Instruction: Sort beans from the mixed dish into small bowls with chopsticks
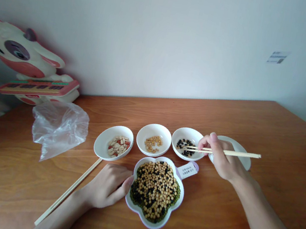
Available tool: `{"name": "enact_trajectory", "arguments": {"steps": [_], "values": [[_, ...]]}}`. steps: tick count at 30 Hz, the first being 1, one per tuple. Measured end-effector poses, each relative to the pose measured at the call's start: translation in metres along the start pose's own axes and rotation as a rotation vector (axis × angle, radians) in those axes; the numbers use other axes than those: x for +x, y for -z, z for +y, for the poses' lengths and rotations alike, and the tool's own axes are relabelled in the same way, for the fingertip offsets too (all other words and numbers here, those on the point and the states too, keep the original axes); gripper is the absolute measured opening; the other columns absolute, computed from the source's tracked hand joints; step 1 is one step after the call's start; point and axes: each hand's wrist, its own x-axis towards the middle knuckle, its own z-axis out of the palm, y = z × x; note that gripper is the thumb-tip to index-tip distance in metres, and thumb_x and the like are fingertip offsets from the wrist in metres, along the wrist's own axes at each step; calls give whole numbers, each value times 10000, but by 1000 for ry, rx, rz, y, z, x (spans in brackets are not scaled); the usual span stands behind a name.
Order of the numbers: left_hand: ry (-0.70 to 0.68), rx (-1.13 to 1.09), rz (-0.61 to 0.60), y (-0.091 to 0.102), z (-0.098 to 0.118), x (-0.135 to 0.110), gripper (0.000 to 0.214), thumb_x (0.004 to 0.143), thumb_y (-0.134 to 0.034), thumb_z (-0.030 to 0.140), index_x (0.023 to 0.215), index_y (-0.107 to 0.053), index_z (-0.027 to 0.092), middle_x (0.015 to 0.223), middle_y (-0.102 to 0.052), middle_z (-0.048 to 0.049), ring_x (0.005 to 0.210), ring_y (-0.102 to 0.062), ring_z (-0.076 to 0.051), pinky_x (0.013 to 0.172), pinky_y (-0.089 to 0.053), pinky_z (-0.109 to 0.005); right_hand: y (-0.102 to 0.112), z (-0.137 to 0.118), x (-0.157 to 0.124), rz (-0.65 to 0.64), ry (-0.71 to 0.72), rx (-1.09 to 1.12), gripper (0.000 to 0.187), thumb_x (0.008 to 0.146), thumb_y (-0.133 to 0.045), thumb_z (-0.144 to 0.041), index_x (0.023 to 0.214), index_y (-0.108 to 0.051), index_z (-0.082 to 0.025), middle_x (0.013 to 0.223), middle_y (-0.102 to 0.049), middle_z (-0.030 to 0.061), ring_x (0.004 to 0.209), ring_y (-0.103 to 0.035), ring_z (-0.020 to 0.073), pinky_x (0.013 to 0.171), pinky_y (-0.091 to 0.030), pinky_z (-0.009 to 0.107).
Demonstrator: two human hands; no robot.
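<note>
Two hands point(107, 186) point(222, 158) — paired chopsticks point(237, 153), three bowls point(101, 143) point(145, 133) point(181, 133)

Three bowls point(143, 138) sit behind the lobed dish point(151, 224), with apparently a plate point(238, 148) to their right.

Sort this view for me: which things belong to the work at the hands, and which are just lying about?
Belonging to the work:
right hand with wooden chopsticks
black-bean bowl
left hand
flower-shaped dish of mixed beans
yellow-bean bowl
peanut bowl

Lying about:
spare chopsticks
plastic bag
cow-shaped figure
white plate
</note>
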Motion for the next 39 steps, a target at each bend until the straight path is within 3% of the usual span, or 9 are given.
{"name": "enact_trajectory", "arguments": {"steps": [18,31,39], "values": [[-3,5,2,2,2,-1,354,1092,-296,297,782,-434,195,730,-586,-26,632,-488,-154,656,-357,-302,-8,-1,0,20,70,-77,572,1116,-241,-523,848,-652,-229,817,-720,44,784,-662,225,744,-451,354],[-18,-4,3,3,3,2,365,1094,-291,292,778,-446,197,721,-584,-31,633,-491,-161,656,-351,-312,-8,-2,0,150,40,58,642,1096,-268,-583,761,-686,-229,701,-694,44,702,-652,218,695,-463,350],[-7,15,10,2,2,-1,365,1090,-299,295,776,-455,197,727,-593,-32,633,-504,-162,659,-367,-301,-7,-3,-1,-12,31,96,730,1080,-126,-629,800,-661,-219,726,-665,43,717,-613,216,691,-435,350]]}}
